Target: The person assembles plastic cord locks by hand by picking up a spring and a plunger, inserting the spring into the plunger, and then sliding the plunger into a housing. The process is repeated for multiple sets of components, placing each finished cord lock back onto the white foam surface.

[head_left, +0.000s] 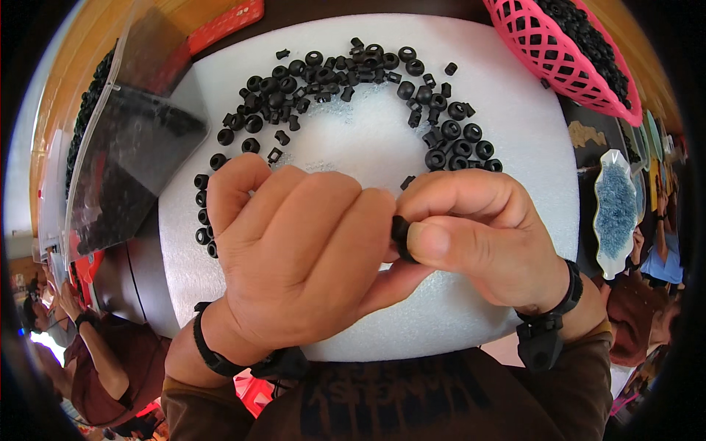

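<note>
In front of me, above a white foam sheet (434, 323), my two hands meet at one small black round part (401, 237). My right hand (482, 239) pinches it between thumb and bent forefinger. Curled and closed, my left hand (298, 246) grips the same part from the other side; its fingertips are hidden behind its knuckles. Beyond the hands, many black hollow balls (450, 130) and small black spool-shaped pieces (282, 137) lie in a loose arc. Tiny clear beads (334, 110) are scattered along the inner side of this arc.
A pink lattice basket (562, 66) full of black pieces stands at the far right. Below it sits a white scalloped dish (612, 158) of bluish clear beads. Clear plastic bins (121, 158) with black pieces flank the left side. A red strip (224, 26) lies behind. Other people sit on both sides.
</note>
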A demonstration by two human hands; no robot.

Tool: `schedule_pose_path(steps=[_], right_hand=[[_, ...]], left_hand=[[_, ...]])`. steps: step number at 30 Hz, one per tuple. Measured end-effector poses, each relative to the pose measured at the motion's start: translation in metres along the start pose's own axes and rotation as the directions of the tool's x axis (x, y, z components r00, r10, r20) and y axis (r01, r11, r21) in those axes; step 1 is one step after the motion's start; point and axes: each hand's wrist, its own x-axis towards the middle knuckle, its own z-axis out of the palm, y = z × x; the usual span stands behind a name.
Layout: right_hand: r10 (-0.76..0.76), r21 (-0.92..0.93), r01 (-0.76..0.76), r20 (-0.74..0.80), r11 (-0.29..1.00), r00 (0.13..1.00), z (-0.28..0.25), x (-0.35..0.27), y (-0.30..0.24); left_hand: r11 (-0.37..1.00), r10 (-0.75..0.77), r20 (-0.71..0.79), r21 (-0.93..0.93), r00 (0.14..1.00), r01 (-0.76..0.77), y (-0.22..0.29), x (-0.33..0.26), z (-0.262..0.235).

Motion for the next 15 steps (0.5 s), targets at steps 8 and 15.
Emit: schedule_pose_path(steps=[8,15], right_hand=[[-0.024,-0.093,0.031,0.071,0.995,0.997,0.001,0.000,0.001],[0.130,-0.062,-0.126,0.064,0.990,0.989,0.002,0.002,-0.005]], left_hand=[[0.992,0.074,0.152,0.085,0.986,-0.088,0.000,-0.001,-0.011],[0.992,0.123,0.051,0.003,0.991,-0.124,-0.005,-0.007,0.001]])
